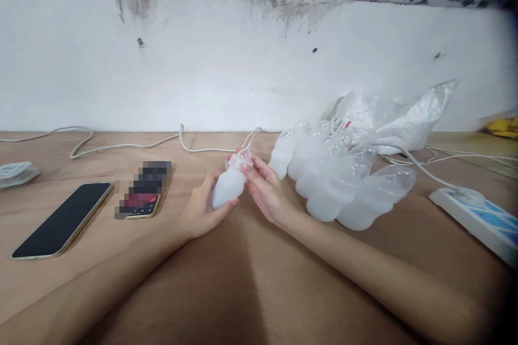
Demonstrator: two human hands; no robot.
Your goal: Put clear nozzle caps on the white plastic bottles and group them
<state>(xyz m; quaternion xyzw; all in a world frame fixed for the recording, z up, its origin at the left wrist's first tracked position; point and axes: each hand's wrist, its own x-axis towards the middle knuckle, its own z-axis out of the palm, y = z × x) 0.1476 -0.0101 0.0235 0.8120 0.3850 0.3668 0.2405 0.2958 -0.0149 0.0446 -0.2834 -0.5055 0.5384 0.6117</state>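
A small milky-white plastic bottle (227, 190) with a clear, flanged top is held tilted above the table, in the middle of the head view. My left hand (202, 206) wraps round its body, thumb in front. The fingers of my right hand (265, 186) are closed on the clear top (239, 159), pinching it at the neck. Part of the top is hidden by those fingers. Just right of my right hand lies a pile of similar frosted bottles (324, 188) with clear rounded ends, several of them side by side.
Two phones lie to the left, a dark one (65, 221) and a partly blurred one (148, 183). A white cable (133, 145) runs along the wall. Behind the pile sits a shiny plastic bag (400, 118). A power strip (477, 215) lies at the right on the wooden table (259, 291).
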